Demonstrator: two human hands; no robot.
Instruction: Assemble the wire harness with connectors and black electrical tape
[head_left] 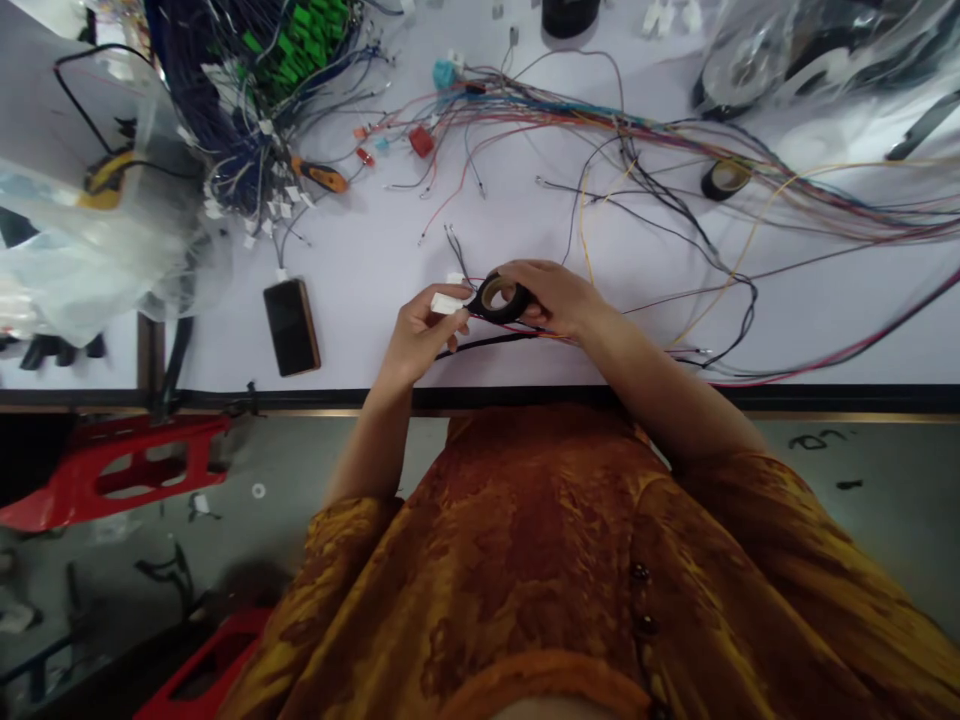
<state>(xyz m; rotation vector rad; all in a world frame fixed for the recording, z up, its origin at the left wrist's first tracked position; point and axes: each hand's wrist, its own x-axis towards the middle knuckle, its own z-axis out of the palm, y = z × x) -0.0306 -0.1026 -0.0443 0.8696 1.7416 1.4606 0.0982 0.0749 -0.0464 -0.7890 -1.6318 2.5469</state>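
My right hand (555, 298) grips a roll of black tape (501, 298) near the table's front edge. Close beside it, my left hand (424, 335) pinches a white connector (447, 302) between thumb and fingers. Black tape reaches from the roll to the wires just by the connector. Short dark wires with metal ends (456, 250) stick up behind the connector. Below both hands runs a black-wrapped cable (487, 343), partly hidden by the fingers.
A phone (291, 327) lies at left, near an orange-handled tool (321, 176). Blue wires with green connectors (304, 45) are heaped at back left. A long wire bundle (660, 130) crosses the back, with another tape roll (725, 179) beside it. Red stools (127, 470) stand below left.
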